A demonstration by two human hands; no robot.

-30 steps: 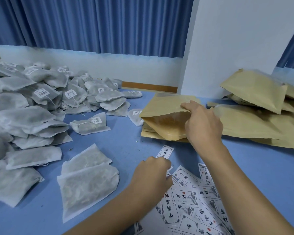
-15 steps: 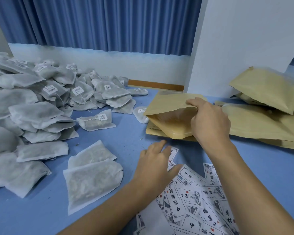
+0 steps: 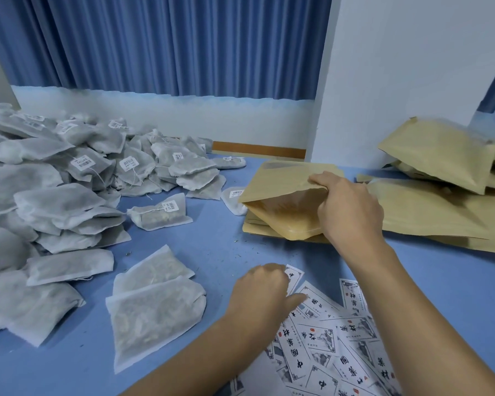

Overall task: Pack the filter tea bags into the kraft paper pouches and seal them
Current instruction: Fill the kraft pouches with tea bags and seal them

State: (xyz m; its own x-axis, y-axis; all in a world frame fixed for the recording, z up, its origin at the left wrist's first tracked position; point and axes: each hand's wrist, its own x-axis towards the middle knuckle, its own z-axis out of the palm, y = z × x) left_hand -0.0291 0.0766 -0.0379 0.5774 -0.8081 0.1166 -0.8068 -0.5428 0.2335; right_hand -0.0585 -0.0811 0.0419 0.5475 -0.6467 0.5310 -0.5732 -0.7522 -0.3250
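Note:
My right hand (image 3: 347, 208) grips the upper flap of a kraft paper pouch (image 3: 283, 192) and holds its mouth spread open toward the left, on top of a short stack of flat pouches. My left hand (image 3: 262, 292) rests with curled fingers on printed paper labels (image 3: 326, 338) near the front edge, thumb and fingers pinching at one label. Two filter tea bags (image 3: 155, 307) lie overlapped just left of that hand. A large heap of filter tea bags (image 3: 55, 195) covers the left side of the blue table (image 3: 212, 244).
More kraft pouches (image 3: 440, 195), some bulging, are piled at the right against a white pillar (image 3: 397, 81). One lone tea bag (image 3: 160, 214) lies mid-table. Blue curtains hang behind. Small tea crumbs dot the table.
My left hand went from a fist to flat on the labels, and is now curled again pinching at a label. My right hand has kept the pouch mouth open.

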